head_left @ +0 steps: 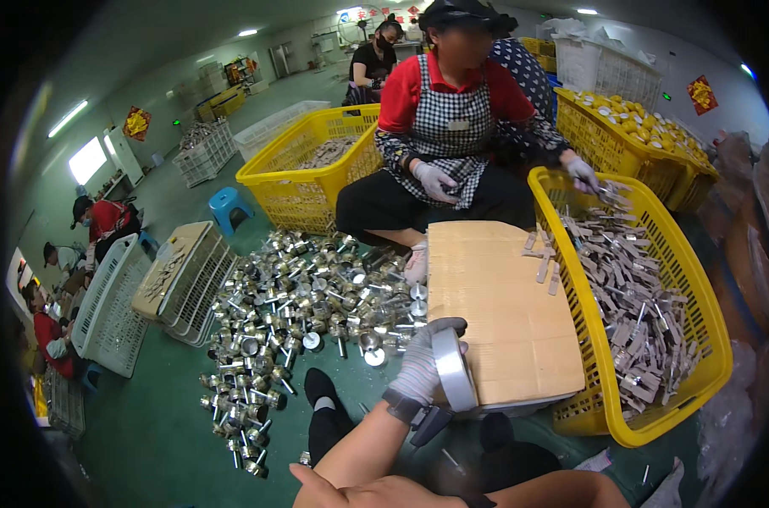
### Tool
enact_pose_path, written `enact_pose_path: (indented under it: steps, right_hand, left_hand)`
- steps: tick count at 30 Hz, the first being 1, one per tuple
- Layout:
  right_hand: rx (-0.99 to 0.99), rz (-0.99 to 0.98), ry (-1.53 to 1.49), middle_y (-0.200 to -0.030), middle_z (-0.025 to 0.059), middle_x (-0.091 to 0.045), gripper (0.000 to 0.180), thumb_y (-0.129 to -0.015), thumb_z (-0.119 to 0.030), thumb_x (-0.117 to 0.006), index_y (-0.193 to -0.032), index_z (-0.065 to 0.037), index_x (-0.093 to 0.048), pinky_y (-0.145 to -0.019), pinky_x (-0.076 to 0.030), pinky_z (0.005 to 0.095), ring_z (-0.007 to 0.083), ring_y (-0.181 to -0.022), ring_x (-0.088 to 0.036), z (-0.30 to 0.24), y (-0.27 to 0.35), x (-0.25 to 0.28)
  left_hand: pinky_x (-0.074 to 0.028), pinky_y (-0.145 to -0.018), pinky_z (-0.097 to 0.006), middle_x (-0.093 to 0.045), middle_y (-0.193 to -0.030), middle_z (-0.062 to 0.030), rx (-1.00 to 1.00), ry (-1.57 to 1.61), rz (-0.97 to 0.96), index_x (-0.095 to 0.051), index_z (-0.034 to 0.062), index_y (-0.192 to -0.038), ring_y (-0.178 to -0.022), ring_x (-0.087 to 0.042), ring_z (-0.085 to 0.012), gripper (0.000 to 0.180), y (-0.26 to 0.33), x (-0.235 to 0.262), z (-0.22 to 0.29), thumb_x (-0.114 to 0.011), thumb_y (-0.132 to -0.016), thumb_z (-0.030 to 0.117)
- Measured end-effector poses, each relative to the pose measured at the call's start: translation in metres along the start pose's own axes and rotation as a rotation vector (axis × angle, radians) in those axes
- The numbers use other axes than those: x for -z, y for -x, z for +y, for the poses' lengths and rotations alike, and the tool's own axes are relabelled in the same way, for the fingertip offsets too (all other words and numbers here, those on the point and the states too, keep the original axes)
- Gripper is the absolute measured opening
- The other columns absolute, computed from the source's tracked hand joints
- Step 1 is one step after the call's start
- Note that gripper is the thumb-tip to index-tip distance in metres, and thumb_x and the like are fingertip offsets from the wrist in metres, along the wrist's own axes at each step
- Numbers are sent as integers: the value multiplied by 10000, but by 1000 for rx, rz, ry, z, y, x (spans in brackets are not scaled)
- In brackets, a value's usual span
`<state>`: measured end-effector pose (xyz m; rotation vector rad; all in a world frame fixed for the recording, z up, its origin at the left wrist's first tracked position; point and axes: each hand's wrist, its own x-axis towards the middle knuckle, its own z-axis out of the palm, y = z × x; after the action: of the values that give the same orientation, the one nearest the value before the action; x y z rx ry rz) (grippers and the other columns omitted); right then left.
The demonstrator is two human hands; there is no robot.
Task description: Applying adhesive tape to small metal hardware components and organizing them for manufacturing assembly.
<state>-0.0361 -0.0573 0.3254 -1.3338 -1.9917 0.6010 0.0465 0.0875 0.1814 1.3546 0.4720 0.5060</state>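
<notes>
My left hand (420, 366), in a pale glove with dark fingertips, is closed around the rim of a wide silver-grey tape roll (455, 371). The roll stands on edge at the near left side of a cardboard-topped work surface (499, 296). A dark watch (418, 413) is on my left wrist. My bare right hand (380, 493) crosses at the lower edge beside my left forearm; its thumb shows, while its other fingers are mostly hidden. Several flat metal pieces (544, 258) lie at the board's upper right.
Left of the board spreads a floor pile of metal knob-like parts with stems (283, 313). On the right stands a yellow basket (713, 360) of flat metal pieces. Opposite sits a co-worker (456, 127), one gloved hand over that basket. White crates (113, 300) stand far left.
</notes>
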Motion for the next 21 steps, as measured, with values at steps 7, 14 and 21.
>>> enact_pose_path:
  steps: [7,14,21]
  right_hand:
    - [-15,-29,16,-535,138,-538,670,-743,-152,-547,-1288,108,-257,-418,-419,372,275,-453,-544,0,-1,-1]
    - [-255,-224,-176,-689,236,-591,663,-786,-236,-550,-1335,-13,-252,-558,-465,440,359,-608,-594,-13,-6,23]
    - [32,11,-275,-749,234,-583,723,-703,-136,-614,-1320,23,-272,-564,-448,412,365,-638,-579,-12,-12,7]
  left_hand:
    - [-461,-701,-219,-570,-873,-34,17,145,-4,-558,23,-1052,-816,-538,-106,421,-5,1,4,-721,-669,78]
    - [-476,-591,-249,-531,-796,-30,162,610,-73,-555,54,-1017,-654,-544,-129,181,-16,13,-12,-461,-866,87]
    - [-485,-640,-294,-589,-841,-59,-48,289,72,-599,50,-957,-719,-566,-152,186,-23,6,-25,-463,-834,21]
